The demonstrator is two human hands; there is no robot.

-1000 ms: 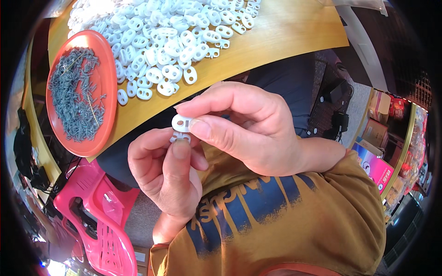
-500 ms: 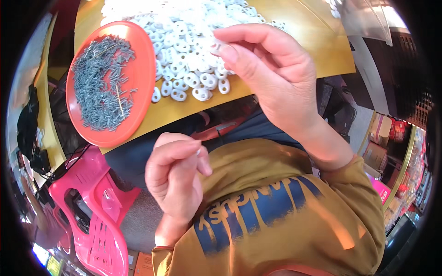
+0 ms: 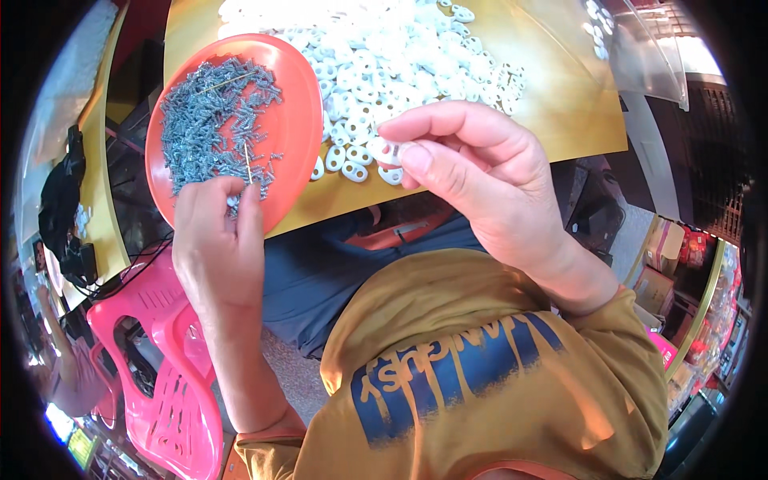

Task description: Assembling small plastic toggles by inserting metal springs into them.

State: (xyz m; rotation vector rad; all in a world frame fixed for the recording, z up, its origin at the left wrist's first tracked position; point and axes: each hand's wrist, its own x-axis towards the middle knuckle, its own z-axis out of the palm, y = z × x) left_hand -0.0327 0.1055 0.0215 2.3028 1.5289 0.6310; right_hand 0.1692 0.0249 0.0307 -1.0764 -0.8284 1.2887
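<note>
My right hand [image 3: 488, 172] pinches a small white plastic piece [image 3: 386, 152] between thumb and forefinger, above the near edge of a heap of white oval two-holed pieces [image 3: 354, 171]. An orange-red plate [image 3: 298, 120] at the left holds a mass of tiny grey metal screws or springs [image 3: 196, 120]; their exact kind is too small to tell. At the plate's near edge, my left hand [image 3: 218, 232] has its fingers bent down to these metal pieces. Something small and pale shows between its thumb and forefinger, too small to name.
Plate and heap share a yellow tabletop [image 3: 572, 132], whose near edge faces my lap. A pink plastic chair [image 3: 180, 400] stands at the lower left. Clear plastic [image 3: 652, 52] lies at the far right corner. Cardboard boxes [image 3: 652, 288] are stacked at the right.
My left hand has moved from in front of my chest up and left to the plate. My right hand keeps its pinch and sits slightly lower in the picture. The whole view has shifted.
</note>
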